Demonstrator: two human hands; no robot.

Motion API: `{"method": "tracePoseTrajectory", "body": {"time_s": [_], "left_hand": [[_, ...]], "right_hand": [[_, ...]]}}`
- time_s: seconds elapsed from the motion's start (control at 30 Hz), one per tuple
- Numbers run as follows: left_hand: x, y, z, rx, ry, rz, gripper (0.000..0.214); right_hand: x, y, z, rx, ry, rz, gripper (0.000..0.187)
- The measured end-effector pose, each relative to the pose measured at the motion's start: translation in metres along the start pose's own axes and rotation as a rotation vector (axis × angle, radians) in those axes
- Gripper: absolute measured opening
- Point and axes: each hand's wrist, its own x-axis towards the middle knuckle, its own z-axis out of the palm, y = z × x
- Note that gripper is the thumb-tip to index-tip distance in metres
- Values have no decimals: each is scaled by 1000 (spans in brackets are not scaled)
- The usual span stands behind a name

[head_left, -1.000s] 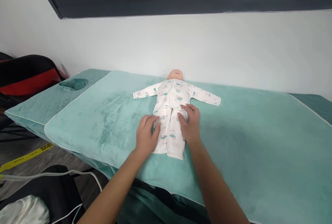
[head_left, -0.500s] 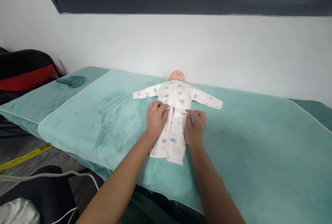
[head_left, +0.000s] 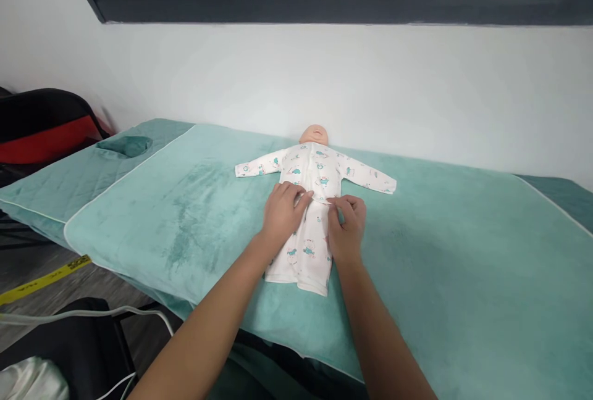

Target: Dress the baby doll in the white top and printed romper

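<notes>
A baby doll (head_left: 314,135) lies on its back on a teal blanket (head_left: 430,245), head toward the wall, dressed in a white printed top (head_left: 315,168) and matching trousers (head_left: 306,252). Its sleeves are spread out to both sides. My left hand (head_left: 281,213) rests on the doll's waist at the left, fingers curled and pinching the hem of the top. My right hand (head_left: 347,227) sits at the waist on the right, thumb and fingers pinched on the same hem. Both forearms reach in from the bottom edge.
The blanket covers a padded table with a face hole (head_left: 124,147) at the far left. A black and red bag (head_left: 41,134) stands at the left. White cables (head_left: 92,313), yellow floor tape (head_left: 41,279) and a dark chair lie below the table's near edge.
Both hands moved up from the trousers' legs to the doll's waist and closed on the hem of the top. The view shifted slightly.
</notes>
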Motion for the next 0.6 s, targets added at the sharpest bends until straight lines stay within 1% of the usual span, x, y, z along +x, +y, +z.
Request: {"method": "tracePoseTrajectory", "body": {"time_s": [0.1, 0.17, 0.27, 0.37, 0.47, 0.53, 0.6], "left_hand": [[13, 9, 1, -3, -57, -166, 32], [20, 13, 0, -18, -94, -229, 30], [27, 17, -1, -126, -126, -309, 27], [29, 16, -2, -249, -92, -367, 25], [28, 13, -2, -342, -39, -392, 23], [26, 12, -2, -382, -18, -411, 21], [26, 11, -3, -376, -6, -423, 19]], "right_hand": [[0, -1, -1, 6, -19, 5, 24], [1, -3, -2, 14, -23, 4, 25], [1, -4, -3, 29, -22, 0, 26], [1, -2, -2, 22, -38, 9, 28], [-1, 2, -1, -5, -36, 62, 31], [-2, 5, 0, -22, -27, 92, 33], [-2, 7, 0, -37, -30, 83, 32]]}}
